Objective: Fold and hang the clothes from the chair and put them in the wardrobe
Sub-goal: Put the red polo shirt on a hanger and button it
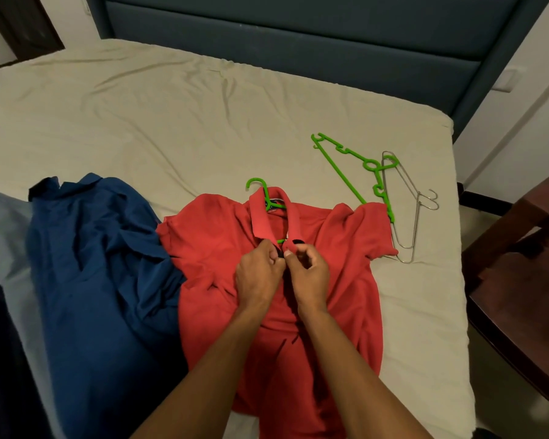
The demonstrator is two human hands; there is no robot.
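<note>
Head view looks down on a bed point(171, 122) covered with a cream sheet, where a red polo shirt point(330, 280) lies face up near the front edge. Both hands meet at the shirt's placket, just under the collar. The left hand point(257, 274) has its fingers curled and pinches the left edge of the opening, while the right hand point(311, 270) pinches the right edge between thumb and forefinger, so the two hands touch each other over the fabric. A small dark spot that may be a button sits between the fingertips, though it is too small to be sure. A green hanger point(260, 188) is already inside the shirt: its hook sticks out above the collar and a bit of its green bar shows in the open neck. To the right of the shirt a second green hanger point(346, 153) lies flat on the sheet, its lower end tucked under the shirt's sleeve. Beside it, and partly crossing it, lie thin metal wire hangers point(406, 201), with their hooks pointing toward the bed's right edge. On the left a blue shirt point(92, 264) lies crumpled, touching the red one along its side. Further left a pale blue cloth point(4, 223) shows at the edge of view. A dark wooden chair point(520, 248) stands just beside the bed on the right, and a padded blue-grey headboard point(298, 36) rises behind the mattress.
</note>
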